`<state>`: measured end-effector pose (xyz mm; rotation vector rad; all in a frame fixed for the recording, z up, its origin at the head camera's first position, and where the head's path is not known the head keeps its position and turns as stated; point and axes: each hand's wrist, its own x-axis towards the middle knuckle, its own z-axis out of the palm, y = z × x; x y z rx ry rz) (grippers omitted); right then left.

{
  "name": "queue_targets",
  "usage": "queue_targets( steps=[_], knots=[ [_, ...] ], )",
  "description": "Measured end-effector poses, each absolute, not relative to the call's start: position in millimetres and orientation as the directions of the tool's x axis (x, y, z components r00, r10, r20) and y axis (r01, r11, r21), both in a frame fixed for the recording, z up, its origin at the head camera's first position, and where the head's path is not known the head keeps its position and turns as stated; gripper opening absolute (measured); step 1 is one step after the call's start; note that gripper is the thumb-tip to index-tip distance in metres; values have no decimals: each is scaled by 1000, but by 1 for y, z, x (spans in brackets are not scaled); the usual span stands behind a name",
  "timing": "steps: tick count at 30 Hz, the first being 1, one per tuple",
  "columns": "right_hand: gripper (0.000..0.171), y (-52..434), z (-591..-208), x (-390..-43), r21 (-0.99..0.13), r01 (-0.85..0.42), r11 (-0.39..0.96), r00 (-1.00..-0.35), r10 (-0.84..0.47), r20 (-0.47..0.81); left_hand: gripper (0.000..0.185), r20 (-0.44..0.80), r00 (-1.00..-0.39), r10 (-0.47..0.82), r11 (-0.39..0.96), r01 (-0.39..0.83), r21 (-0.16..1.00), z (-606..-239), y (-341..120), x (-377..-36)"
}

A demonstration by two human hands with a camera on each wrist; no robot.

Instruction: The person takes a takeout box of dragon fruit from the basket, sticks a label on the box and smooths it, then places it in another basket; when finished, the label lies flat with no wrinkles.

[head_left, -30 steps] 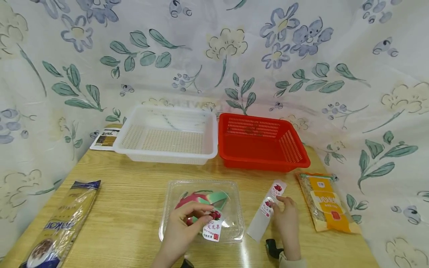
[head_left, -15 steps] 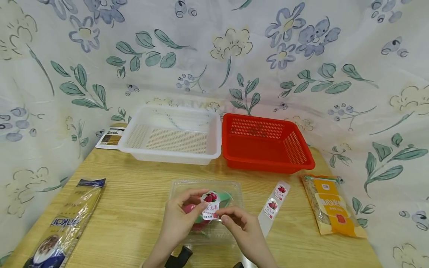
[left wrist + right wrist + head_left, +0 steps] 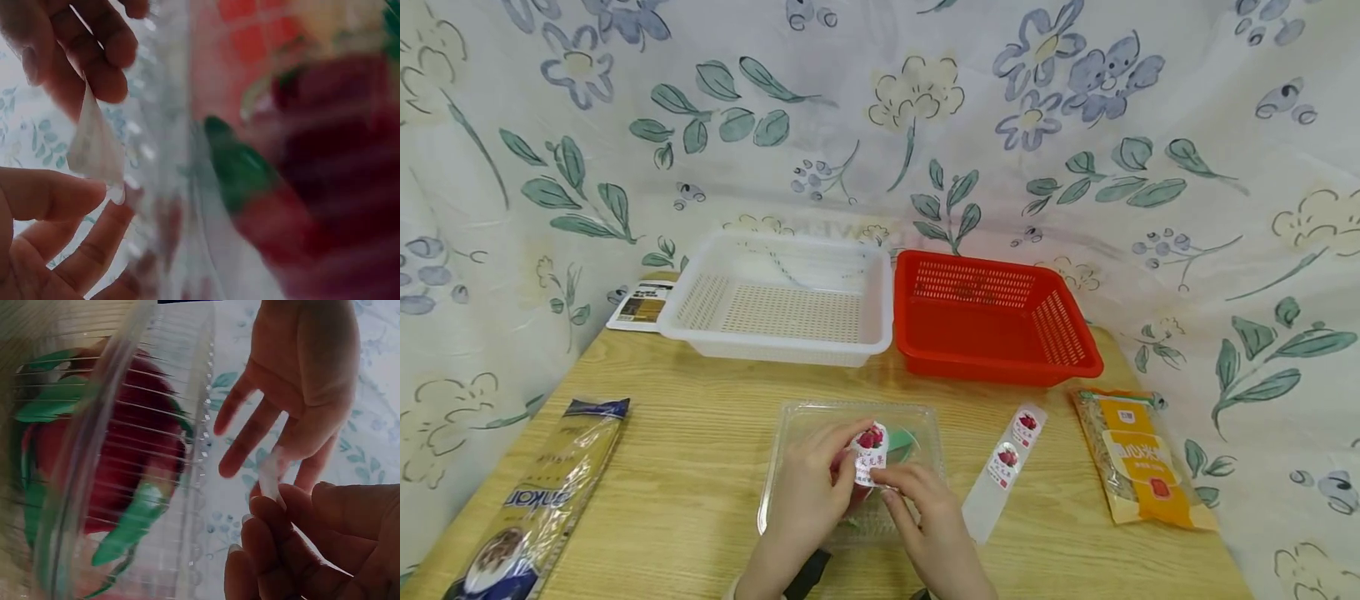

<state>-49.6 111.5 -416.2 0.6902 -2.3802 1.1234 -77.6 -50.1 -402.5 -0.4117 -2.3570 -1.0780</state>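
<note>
Along the left edge of the table (image 3: 700,433) a long coffee packet (image 3: 542,500) lies well clear of the hands, with bare wood between it and the clear clamshell box (image 3: 790,450) at the front middle. That box holds a dragon fruit (image 3: 125,444), red with green tips. Above its lid both hands meet on a small fruit sticker (image 3: 870,454): the left hand (image 3: 812,492) pinches its upper part between thumb and fingertips, and the right hand (image 3: 928,517) pinches its lower edge, other fingers loosely spread. The likeliest fault is the sticker folding onto itself or clinging to a fingertip, since it hangs limp between two pinches; pressed down crooked, it could crease over the lid's ribs. A hard push might also slide the light box toward the near edge. To the right, the backing strip (image 3: 1003,471) with two more stickers lies just beside the box, close enough for a sleeve to drag it. Farther right a yellow grain packet (image 3: 1138,458) sits near the right edge. The white basket (image 3: 782,296) and red basket (image 3: 992,317) stand touching along the far edge, leaving open wood before them.
</note>
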Motion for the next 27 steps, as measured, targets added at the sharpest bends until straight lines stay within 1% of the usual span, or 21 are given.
queue_targets(
  steps=[3, 5, 10, 14, 19, 21, 22, 26, 27],
  knots=[
    [25, 110, -420, -50, -572, -600, 560, -781, -255, 570, 41, 597, -801, 58, 757, 425, 497, -405, -51, -77],
    [24, 109, -422, -51, -553, -600, 578, -776, -255, 577, 40, 589, -805, 66, 803, 394, 447, -406, -52, -75],
    [21, 104, -427, -53, -492, -600, 631, -761, -259, 595, 51, 479, -870, 118, 875, 319, 364, -410, -52, -71],
    [19, 100, -432, -55, -446, -611, 654, -738, -266, 621, 55, 416, -900, 128, 896, 285, 340, -415, -51, -69],
    [18, 97, -441, -58, -374, -625, 685, -697, -273, 663, 55, 428, -897, 112, 899, 275, 340, -419, -51, -70],
    [10, 96, -445, -57, -333, -628, 703, -673, -276, 686, 55, 434, -895, 103, 899, 271, 345, -420, -51, -70],
    [9, 96, -447, -57, -311, -627, 715, -660, -275, 700, 55, 437, -894, 99, 899, 269, 347, -421, -51, -70],
    [37, 96, -455, -51, -227, -583, 780, -620, -247, 745, 58, 461, -883, 90, 894, 276, 354, -425, -51, -68],
    [41, 97, -457, -49, -212, -568, 795, -613, -238, 753, 58, 476, -875, 85, 892, 280, 356, -427, -51, -67]
  ],
)
